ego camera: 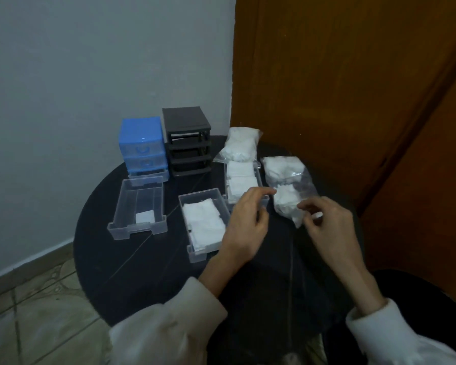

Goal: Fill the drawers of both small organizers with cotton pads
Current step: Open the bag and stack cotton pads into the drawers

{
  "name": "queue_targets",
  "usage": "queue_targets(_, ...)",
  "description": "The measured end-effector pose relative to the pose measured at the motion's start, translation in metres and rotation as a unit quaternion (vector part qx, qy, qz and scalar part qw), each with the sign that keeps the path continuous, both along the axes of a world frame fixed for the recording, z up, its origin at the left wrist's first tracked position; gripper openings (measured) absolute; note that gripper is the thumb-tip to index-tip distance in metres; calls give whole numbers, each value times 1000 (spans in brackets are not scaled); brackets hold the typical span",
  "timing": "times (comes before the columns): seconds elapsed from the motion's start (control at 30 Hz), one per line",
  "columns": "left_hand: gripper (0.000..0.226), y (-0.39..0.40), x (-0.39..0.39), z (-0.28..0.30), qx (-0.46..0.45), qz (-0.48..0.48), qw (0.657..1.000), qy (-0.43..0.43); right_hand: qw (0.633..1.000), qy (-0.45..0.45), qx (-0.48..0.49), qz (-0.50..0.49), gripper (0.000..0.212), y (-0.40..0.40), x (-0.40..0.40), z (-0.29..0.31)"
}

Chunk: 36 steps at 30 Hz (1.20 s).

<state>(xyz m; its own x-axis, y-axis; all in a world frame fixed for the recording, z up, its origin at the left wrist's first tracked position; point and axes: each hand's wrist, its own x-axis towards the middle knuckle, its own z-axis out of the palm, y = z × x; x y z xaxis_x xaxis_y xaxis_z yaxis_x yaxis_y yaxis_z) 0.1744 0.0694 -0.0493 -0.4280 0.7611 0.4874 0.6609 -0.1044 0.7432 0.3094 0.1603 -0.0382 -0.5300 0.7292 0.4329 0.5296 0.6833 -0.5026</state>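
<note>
Three clear drawers lie on the round bench (132, 262) in front of the black organizer (187, 142): one nearly empty (138, 206), two (204, 225) (241, 183) holding cotton pads. The left hand (244, 222) hovers loosely curled, holding nothing; the right hand (327, 222) pinches the near bag of pads (287, 188).

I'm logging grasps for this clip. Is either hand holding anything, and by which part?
The right hand pinches the near end of the clear bag of cotton pads. The left hand hovers beside it, seemingly holding nothing.
</note>
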Motion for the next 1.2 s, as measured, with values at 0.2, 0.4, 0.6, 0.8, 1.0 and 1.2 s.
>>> queue_targets(0.2,43,42,21,-8,-54,-28,996,69,997,22,10,-73,28,29,23,-14)
queue_targets(0.4,40,56,32,-18,-73,-22,993,85,992,40,-74,-91,26,37,21,-32)
queue_targets(0.6,37,60,26,-26,-57,-3,993,99,988,69,-108,-86,34,34,11,-35)
queue_targets(0.8,32,59,25,-26,-34,1,998,50,982,96,-150,-57,38,34,4,-36)
queue_targets(1.0,31,59,25,-26,-36,-7,999,31,983,94,-150,-53,42,38,2,-38)
queue_targets(1.2,34,59,25,-27,-47,-4,998,37,983,107,-141,-47,35,38,12,-32)
